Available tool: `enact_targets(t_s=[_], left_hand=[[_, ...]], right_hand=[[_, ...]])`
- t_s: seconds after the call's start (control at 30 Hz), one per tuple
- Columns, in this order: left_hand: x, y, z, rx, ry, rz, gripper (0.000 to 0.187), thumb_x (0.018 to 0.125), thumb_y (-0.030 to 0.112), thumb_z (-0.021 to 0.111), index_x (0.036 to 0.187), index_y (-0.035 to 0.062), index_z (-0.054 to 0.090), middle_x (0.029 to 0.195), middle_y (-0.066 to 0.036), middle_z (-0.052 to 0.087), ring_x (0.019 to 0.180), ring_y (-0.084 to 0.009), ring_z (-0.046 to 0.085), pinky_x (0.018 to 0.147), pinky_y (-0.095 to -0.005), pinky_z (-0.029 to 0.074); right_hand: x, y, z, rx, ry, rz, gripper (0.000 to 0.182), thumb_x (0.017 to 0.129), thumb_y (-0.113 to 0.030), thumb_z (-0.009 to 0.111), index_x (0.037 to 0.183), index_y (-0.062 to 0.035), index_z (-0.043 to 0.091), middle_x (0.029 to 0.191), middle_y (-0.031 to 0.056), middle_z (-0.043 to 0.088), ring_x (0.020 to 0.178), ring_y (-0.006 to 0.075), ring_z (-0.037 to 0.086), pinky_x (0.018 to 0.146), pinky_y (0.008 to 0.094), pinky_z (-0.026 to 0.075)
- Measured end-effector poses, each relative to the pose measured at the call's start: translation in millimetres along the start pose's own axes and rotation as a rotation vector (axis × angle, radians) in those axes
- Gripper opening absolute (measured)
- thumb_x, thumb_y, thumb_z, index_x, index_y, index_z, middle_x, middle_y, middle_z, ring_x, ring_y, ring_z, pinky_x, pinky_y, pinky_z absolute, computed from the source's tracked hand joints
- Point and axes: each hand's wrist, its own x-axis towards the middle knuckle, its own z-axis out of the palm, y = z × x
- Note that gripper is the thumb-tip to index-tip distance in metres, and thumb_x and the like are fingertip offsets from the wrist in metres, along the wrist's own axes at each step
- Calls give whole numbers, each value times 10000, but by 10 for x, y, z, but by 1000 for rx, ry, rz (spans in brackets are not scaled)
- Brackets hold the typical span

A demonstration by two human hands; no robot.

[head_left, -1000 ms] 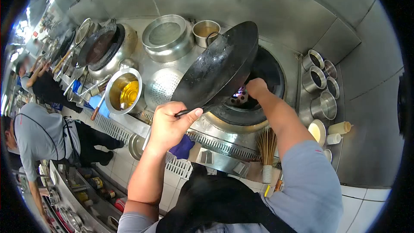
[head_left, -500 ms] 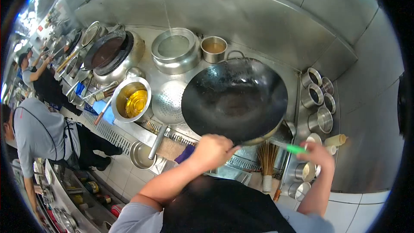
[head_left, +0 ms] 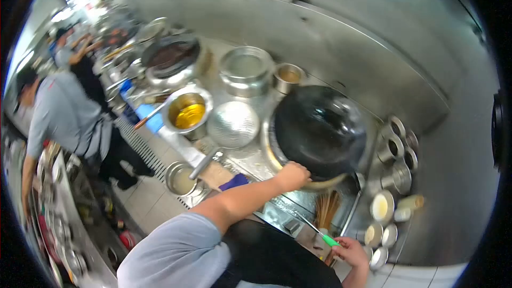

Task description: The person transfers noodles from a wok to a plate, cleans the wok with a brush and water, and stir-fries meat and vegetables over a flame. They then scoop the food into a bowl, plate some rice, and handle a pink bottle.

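Wok (head_left: 314, 130), black, glossy, left fingers (head_left: 302, 171) closed at near rim, right fingers (head_left: 342, 243) gripping 1 green handle (head_left: 328, 240)

Steel wall (head_left: 213, 18) — pale tiled floor (head_left: 145, 198)

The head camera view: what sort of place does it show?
Probably a commercial kitchen: a large black wok sits on a built-in range, metal seasoning pots stand beside it, and steel panels line the wall.
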Motion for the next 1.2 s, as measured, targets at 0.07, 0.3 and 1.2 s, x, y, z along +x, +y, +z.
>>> enact_targets(t_s=[0.07,0.3,1.2], left_hand=[[-8,17,-30,2,-34,-66,281,841,330,584,747,74,652,742,-107,642,780,-294,638,724,-426,482],[-390,401,-325,-164,314,-156,430,775,282,677,1080,-2,574,1116,-182,527,1071,-355,503,946,-427,398],[-7124,3820,-4157,1134,718,-2097,417,863,422,589,1126,101,553,938,-168,660,833,-352,652,711,-462,513]], right_hand=[[70,-23,52,94,13,-104,314,880,-149,634,1149,-4,564,795,53,618,585,109,551,513,243,431],[701,-636,493,633,-117,-375,242,971,-219,477,1138,-50,521,673,31,514,495,96,465,424,216,377],[994,-774,3921,-722,-740,-846,369,864,-39,563,1229,10,547,944,93,578,785,144,573,639,271,478]])
